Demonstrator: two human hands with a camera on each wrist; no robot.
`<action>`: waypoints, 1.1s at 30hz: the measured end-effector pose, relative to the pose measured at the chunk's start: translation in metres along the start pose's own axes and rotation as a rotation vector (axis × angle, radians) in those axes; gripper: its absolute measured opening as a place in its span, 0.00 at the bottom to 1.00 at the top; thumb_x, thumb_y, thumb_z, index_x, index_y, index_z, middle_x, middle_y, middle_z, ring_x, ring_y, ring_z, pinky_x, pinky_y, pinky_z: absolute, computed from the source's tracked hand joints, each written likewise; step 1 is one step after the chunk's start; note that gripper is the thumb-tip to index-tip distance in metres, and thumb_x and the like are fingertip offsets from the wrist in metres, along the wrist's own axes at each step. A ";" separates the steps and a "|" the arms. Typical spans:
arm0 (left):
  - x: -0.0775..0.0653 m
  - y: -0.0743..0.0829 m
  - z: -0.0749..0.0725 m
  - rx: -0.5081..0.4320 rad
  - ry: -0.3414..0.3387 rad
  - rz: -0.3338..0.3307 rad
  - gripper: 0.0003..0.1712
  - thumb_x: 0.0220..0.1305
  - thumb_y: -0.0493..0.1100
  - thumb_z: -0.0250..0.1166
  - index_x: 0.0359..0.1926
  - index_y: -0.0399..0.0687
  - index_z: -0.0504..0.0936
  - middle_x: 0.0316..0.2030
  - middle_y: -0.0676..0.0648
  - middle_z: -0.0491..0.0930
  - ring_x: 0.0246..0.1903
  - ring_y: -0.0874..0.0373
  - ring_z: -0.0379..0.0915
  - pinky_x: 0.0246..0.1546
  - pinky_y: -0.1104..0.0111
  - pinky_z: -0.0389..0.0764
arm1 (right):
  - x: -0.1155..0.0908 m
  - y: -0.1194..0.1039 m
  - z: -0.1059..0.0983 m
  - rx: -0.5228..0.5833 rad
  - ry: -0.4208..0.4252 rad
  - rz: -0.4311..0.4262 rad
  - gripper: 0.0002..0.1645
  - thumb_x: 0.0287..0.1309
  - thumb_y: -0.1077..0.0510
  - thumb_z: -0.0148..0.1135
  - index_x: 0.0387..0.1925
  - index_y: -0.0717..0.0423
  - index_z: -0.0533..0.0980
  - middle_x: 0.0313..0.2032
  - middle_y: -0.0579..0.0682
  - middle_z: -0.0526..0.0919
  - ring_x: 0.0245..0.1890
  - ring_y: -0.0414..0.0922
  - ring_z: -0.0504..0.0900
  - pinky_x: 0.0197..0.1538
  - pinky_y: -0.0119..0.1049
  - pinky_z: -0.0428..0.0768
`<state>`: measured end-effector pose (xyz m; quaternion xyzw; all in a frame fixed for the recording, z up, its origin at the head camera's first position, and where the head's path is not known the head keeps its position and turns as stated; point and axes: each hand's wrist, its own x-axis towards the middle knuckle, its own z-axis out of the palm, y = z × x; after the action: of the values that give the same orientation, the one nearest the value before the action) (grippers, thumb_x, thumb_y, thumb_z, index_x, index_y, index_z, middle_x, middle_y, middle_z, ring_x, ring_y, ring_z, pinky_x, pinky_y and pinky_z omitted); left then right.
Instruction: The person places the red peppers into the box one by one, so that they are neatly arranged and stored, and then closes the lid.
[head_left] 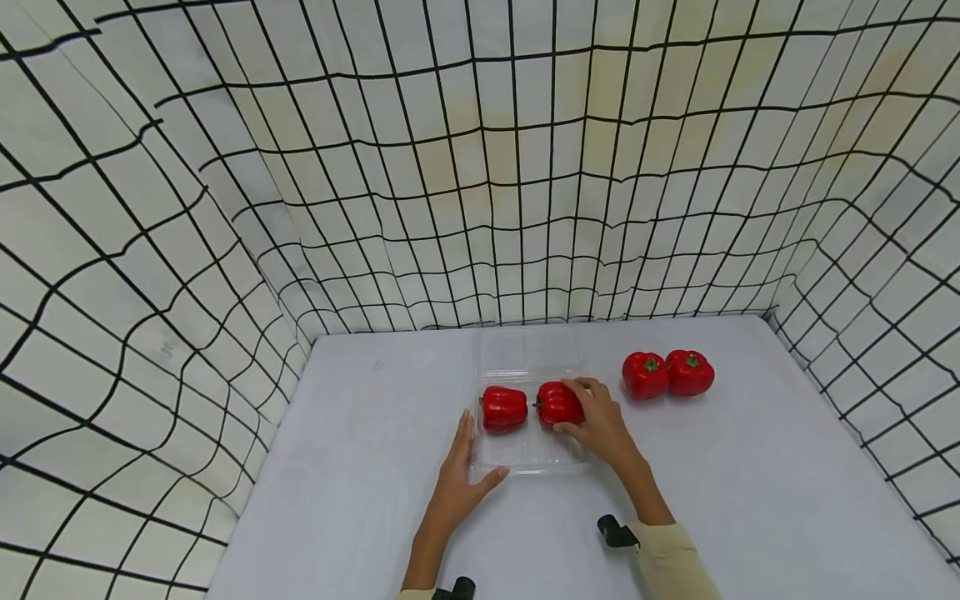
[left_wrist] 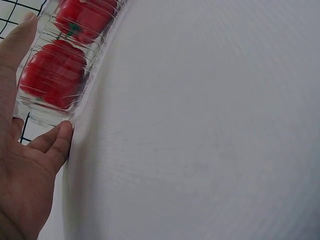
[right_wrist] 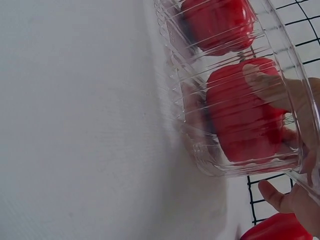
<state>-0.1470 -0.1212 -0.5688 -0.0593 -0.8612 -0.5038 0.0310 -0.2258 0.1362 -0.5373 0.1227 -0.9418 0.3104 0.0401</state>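
Observation:
A clear plastic clamshell container (head_left: 517,457) lies on the white table, its lid (head_left: 528,350) folded back on the far side. Two red bell peppers lie on their sides in it, a left one (head_left: 504,408) and a right one (head_left: 555,405). My right hand (head_left: 602,427) holds the right bell pepper, thumb on the near side and fingers over the far side. Through the clear wall in the right wrist view, the thumb rests against this pepper (right_wrist: 240,120). My left hand (head_left: 456,487) is beside the container's left wall, fingers straight and thumb spread toward the front edge.
Two more red bell peppers, one (head_left: 645,375) and another (head_left: 690,372), stand side by side to the right of the container, green stems showing. White walls with a black grid net (head_left: 525,200) surround the table (head_left: 360,467) at the back and sides.

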 end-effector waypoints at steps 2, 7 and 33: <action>0.000 -0.001 0.000 0.003 -0.003 0.003 0.59 0.56 0.57 0.71 0.78 0.55 0.44 0.78 0.50 0.45 0.73 0.45 0.54 0.65 0.54 0.69 | -0.001 0.001 0.001 0.002 0.005 -0.003 0.47 0.47 0.50 0.77 0.68 0.47 0.66 0.64 0.58 0.68 0.66 0.56 0.65 0.61 0.63 0.74; -0.002 -0.002 0.000 0.002 -0.009 0.004 0.59 0.56 0.57 0.71 0.78 0.55 0.44 0.78 0.49 0.45 0.73 0.44 0.55 0.65 0.53 0.69 | -0.003 0.003 0.003 0.012 0.016 -0.014 0.45 0.47 0.51 0.77 0.67 0.47 0.67 0.64 0.58 0.69 0.65 0.56 0.66 0.60 0.63 0.75; 0.000 -0.003 0.000 0.010 -0.004 0.003 0.59 0.55 0.58 0.71 0.78 0.55 0.44 0.78 0.48 0.46 0.72 0.43 0.56 0.63 0.53 0.70 | -0.011 -0.004 -0.020 0.024 0.112 -0.019 0.42 0.48 0.51 0.76 0.65 0.49 0.70 0.60 0.57 0.75 0.61 0.56 0.74 0.57 0.59 0.79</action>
<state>-0.1477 -0.1221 -0.5712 -0.0615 -0.8638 -0.4992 0.0303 -0.2144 0.1477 -0.5206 0.1145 -0.9331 0.3275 0.0944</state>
